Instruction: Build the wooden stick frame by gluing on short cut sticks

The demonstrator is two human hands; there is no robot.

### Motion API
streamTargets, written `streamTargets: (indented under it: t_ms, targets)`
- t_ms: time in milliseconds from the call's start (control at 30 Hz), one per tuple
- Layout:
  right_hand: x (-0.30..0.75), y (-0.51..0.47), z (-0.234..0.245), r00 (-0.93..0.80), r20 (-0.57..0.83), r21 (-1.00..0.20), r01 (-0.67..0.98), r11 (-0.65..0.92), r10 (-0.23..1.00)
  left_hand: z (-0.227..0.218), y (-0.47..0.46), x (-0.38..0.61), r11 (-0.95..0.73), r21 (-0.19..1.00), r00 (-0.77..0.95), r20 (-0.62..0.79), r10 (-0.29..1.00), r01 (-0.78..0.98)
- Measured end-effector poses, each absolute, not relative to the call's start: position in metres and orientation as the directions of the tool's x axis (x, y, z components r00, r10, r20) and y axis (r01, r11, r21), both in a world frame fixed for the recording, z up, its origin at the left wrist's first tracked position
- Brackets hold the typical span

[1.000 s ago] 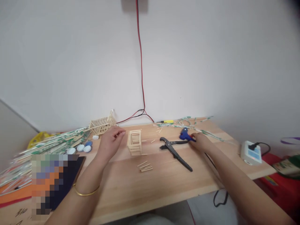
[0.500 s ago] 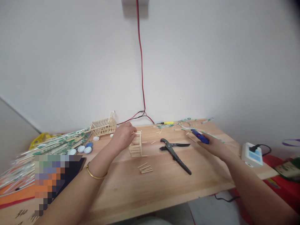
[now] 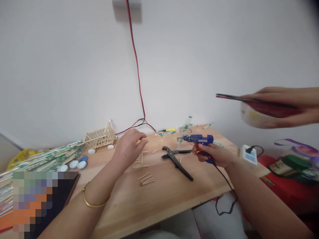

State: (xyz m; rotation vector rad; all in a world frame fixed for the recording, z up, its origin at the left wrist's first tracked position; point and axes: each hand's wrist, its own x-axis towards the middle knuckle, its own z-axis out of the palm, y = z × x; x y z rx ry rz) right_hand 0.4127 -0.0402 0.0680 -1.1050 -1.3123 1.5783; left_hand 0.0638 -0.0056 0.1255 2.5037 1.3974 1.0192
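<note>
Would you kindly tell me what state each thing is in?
Glue gun: held in right hand
Left hand: thumb and finger apart
Another hand: blurred, holding flat object
Pliers: handles spread
Plug: in socket box
Short sticks: loose on table
Small stick frame: partly hidden
Larger stick frame: assembled
Caps: lying on table

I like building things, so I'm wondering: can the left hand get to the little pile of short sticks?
Probably yes. The left hand seems to hold nothing, and the short sticks lie uncovered on the table, nearby. The little stick frame is close too, but the hand could likely go around it.
</note>
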Motion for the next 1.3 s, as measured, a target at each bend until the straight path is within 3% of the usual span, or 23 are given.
streamTargets:
  t_ms: [67, 167, 300, 433, 600, 733, 800, 967, 1133, 1300]
  targets:
    - [0.405, -0.044, 0.067, -0.35, -0.109, -0.993, -0.011, -0.12, 0.93, 0.129, -0.012, 0.081, -0.557, 0.483, 0.343, 0.462, 0.818, 0.676]
    - [0.39, -0.052, 0.068, -0.38, -0.116, -0.991, 0.11, -0.08, 0.918, 0.129, -0.01, 0.107, -0.451, 0.646, 0.349, 0.289, 0.891, 0.616]
    - [0.369, -0.059, 0.07, -0.363, -0.138, -0.97, 0.237, -0.052, 0.921, 0.121, 0.001, 0.132, -0.355, 0.835, 0.529, 0.092, 0.843, 0.42]
    - [0.359, -0.066, 0.071, -0.413, -0.132, -0.964, 0.264, -0.02, 0.901, 0.116, 0.006, 0.138, -0.387, 0.86, 0.598, 0.125, 0.792, 0.332]
    - [0.36, -0.084, 0.071, -0.442, -0.156, -0.948, 0.317, -0.009, 0.884, 0.125, 0.017, 0.123, -0.315, 0.873, 0.389, 0.161, 0.907, 0.372]
    - [0.366, -0.1, 0.07, -0.455, -0.172, -0.9, 0.432, 0.048, 0.874, 0.137, 0.039, 0.103, -0.355, 0.814, 0.275, 0.25, 0.929, 0.46]
    - [0.371, -0.104, 0.068, -0.34, -0.164, -0.831, 0.553, 0.056, 0.926, 0.141, 0.053, 0.095, -0.389, 0.762, 0.235, 0.311, 0.921, 0.517]
    - [0.398, -0.108, 0.049, 0.041, -0.022, -0.519, 0.854, -0.046, 0.999, 0.15, 0.078, 0.087, -0.524, 0.556, 0.217, 0.525, 0.823, 0.645]
    - [0.425, -0.102, 0.014, 0.178, -0.027, -0.356, 0.918, -0.176, 0.984, 0.16, 0.083, 0.097, -0.563, 0.447, 0.263, 0.572, 0.777, 0.695]
    - [0.43, -0.095, -0.005, 0.17, 0.004, -0.363, 0.918, -0.157, 0.985, 0.171, 0.078, 0.112, -0.573, 0.4, 0.259, 0.61, 0.749, 0.715]
